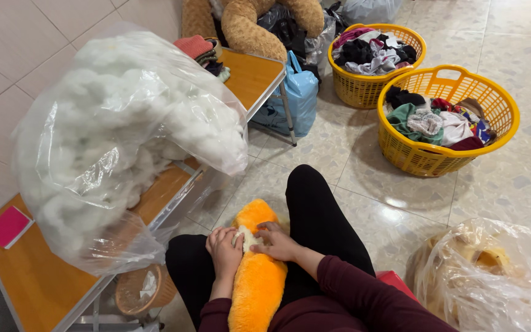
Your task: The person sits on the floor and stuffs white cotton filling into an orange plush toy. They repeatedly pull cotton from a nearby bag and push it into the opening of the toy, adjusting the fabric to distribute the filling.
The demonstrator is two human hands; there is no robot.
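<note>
Both hands press at a seam of white filling in the long orange plush toy (pixel 257 276) lying across the seated person's lap: left hand (pixel 224 251) in a narrow pinching grip, right hand (pixel 276 242) fingertips on the opening. A big clear plastic bag of white stuffing (pixel 118 135) sits on the orange worktop (pixel 38 283) beside them.

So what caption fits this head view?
Both hands, left and right, press white stuffing into an orange plush toy on the lap.

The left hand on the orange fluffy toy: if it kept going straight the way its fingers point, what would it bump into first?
The left hand points toward the right hand, across the white stuffing showing in the orange plush toy. It would probably meet that stuffing first, then the right hand's fingers just beyond.
</note>
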